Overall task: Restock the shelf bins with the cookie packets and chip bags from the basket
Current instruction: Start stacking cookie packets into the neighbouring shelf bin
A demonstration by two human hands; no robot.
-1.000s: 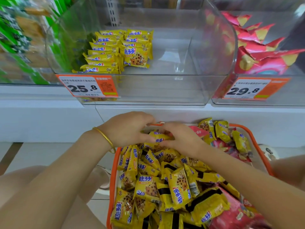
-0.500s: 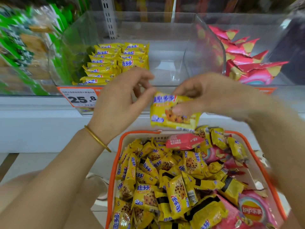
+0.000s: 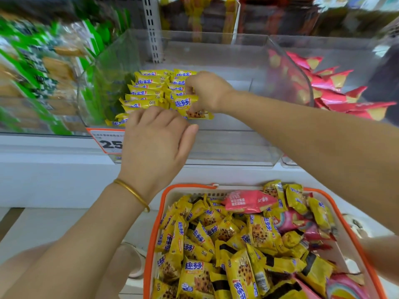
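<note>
- A shop — a snack aisle.
- Clear bins (image 3: 237, 145) on a shelf hold cookie packets (image 3: 146, 91) and chip bags (image 3: 336, 98).
- An orange price tag (image 3: 105, 141) on one bin's front.
- A slotted upright (image 3: 152, 29) behind — a basket (image 3: 151, 240) of stock below.

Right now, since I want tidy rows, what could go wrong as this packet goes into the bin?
The cookie packet pinched by the right hand leans at the front of the right stack and might slide onto the bare bin floor. The left hand hovers close to the left row and could nudge it. Pink bags in the basket may get misfiled.
</note>
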